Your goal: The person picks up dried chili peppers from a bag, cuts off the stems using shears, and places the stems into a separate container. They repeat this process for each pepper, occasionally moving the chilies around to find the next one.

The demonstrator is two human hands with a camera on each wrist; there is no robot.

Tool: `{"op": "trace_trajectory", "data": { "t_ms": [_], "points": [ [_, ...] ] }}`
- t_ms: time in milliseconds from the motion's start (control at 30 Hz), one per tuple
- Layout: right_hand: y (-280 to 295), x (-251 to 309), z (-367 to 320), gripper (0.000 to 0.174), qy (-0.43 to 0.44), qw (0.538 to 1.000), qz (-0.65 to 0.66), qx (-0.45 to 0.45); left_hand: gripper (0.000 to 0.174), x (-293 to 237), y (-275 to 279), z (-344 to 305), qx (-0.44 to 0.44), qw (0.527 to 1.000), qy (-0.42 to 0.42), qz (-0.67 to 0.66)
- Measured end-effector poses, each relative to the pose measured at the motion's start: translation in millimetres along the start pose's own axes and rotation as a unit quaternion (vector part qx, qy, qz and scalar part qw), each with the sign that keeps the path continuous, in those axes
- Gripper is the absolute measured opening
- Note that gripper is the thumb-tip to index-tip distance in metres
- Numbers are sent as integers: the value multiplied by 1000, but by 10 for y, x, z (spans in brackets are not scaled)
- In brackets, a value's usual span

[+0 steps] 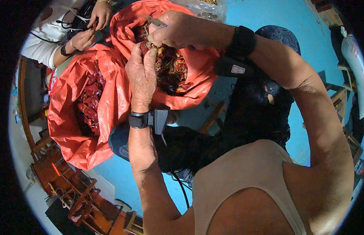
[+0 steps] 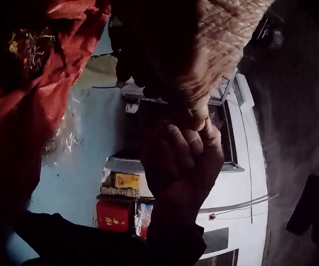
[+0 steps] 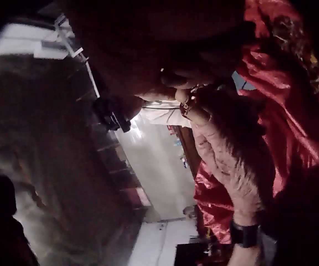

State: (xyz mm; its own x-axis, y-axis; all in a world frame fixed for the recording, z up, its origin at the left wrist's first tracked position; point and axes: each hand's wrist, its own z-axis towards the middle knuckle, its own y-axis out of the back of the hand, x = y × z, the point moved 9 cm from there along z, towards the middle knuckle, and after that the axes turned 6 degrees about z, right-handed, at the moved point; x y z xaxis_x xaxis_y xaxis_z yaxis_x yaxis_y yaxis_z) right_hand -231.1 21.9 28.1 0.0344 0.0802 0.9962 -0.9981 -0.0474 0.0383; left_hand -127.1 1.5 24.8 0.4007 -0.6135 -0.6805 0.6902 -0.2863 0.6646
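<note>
My left hand [image 1: 142, 74] pinches a dark red dried chili [image 1: 144, 47] between thumb and fingers, over the mouth of an orange-red sack [image 1: 201, 80]. Right against it, my right hand [image 1: 172, 31] has its fingers curled round a narrow grey blade-like tool [image 1: 156, 21]; most of the tool is hidden in the hand. Below both hands, the sack holds chili stems and scraps [image 1: 176, 68]. In the right wrist view the fingertips of both hands meet at a small reddish piece [image 3: 188, 105], in deep shadow.
To the left stands a second orange-red sack [image 1: 115, 113] with whole, glossy dried red chilies [image 1: 90, 103]. Beyond it, another person's hands [image 1: 86, 37] work close together. A clear plastic bag [image 1: 207, 9] lies at the top; wooden stools [image 1: 80, 199] stand at lower left.
</note>
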Motion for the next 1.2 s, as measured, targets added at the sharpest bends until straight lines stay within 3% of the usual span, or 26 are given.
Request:
{"op": "trace_trajectory", "data": {
  "t_ms": [67,167,200,267,300,367,400,467,500,533,567,600,667,767,800,867,900,933,967,1000,1033,1067,1100,1133,1167,1200],
  "points": [
    [-71,77,-33,22,80,984,130,95,23,50,24,-4,-22,995,16,-101],
    [-134,-32,-5,28,1,957,245,155,21,4,64,-9,-14,996,25,-82],
    [-159,-16,12,28,1,957,245,155,20,-3,72,-12,-10,997,29,-71],
    [-78,-194,98,33,-81,994,44,56,20,36,82,-32,-8,997,27,-71],
    [-78,-206,111,33,-81,994,45,56,19,47,85,-37,-7,997,26,-73],
    [-113,-59,131,35,57,984,-148,80,20,45,71,-30,10,998,29,-59],
    [-113,-112,141,35,55,984,-147,80,20,38,45,-39,26,998,33,-45],
    [-186,138,68,34,201,972,-59,107,22,84,-5,-82,42,987,79,-134],
    [-188,173,44,34,202,972,-59,106,24,133,-59,-102,56,966,122,-220],
    [-177,23,54,33,80,988,63,116,24,123,-65,-91,56,967,121,-219],
    [-223,-104,-3,32,-44,975,182,123,30,93,-134,-91,75,927,125,-346],
    [-225,-93,-68,32,-43,975,180,123,37,50,-201,-93,91,870,127,-467],
    [-227,214,-224,29,126,946,255,155,40,-34,-253,-101,107,845,98,-514],
    [-289,110,-211,25,65,939,323,102,35,-17,-352,-155,124,728,152,-657],
    [-287,106,-184,25,65,939,320,105,35,10,-364,-158,122,727,149,-658],
    [-293,97,-103,24,73,947,281,134,31,-36,-393,-150,129,576,137,-795],
    [-245,53,-15,24,74,948,278,136,30,-48,-376,-126,138,574,124,-797],
    [-233,-21,87,26,28,895,409,175,30,-47,-336,-101,139,575,117,-797],
    [-237,-36,131,28,-19,822,531,208,30,44,-305,-87,117,624,147,-759],
    [-215,33,95,28,-15,824,527,207,30,141,-254,-86,95,668,178,-716],
    [-150,35,50,27,1,920,356,166,27,278,-136,-82,43,667,211,-713],
    [-43,49,36,28,18,978,169,117,24,357,24,-17,23,629,195,-752],
    [-87,-306,140,21,-48,945,307,101,23,551,279,-8,-34,608,181,-772],
    [-104,-193,52,25,-56,963,245,102,27,608,524,11,-54,535,127,-834],
    [-123,-180,28,24,-25,964,235,124,35,943,854,-45,-164,586,103,-787],
    [-149,-174,-1,23,4,963,226,146,47,1064,1009,-98,-190,502,63,-841]
  ]
}}
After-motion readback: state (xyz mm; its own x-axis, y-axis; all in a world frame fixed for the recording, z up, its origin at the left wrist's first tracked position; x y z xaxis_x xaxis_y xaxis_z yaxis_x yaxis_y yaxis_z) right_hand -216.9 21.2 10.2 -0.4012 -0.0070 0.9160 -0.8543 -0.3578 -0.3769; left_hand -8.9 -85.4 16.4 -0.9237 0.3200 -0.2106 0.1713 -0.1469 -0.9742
